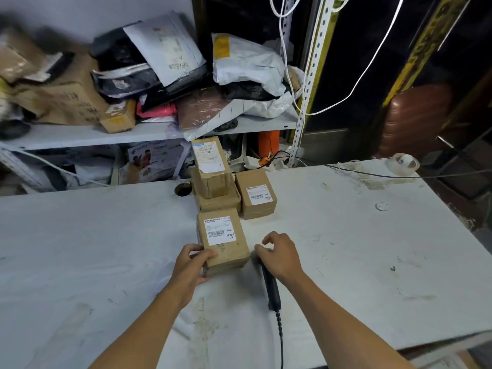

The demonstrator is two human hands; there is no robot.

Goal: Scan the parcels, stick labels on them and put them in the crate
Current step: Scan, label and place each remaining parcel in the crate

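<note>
black corded scanner [271,286] (under right hand [279,255]), left hand [190,262] gripping boxy cardboard parcel [223,242]

Parcel sorting room, back of a courier depot

Mailer bags [247,62] are piling on a metal shelf [149,131]; labelled cartons [222,239] are sitting beside a barcode scanner [271,286] on the surface [346,249].

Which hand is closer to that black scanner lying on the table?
Right. The right hand is over the scanner's head; the left hand holds the nearest parcel, left of it.
</note>
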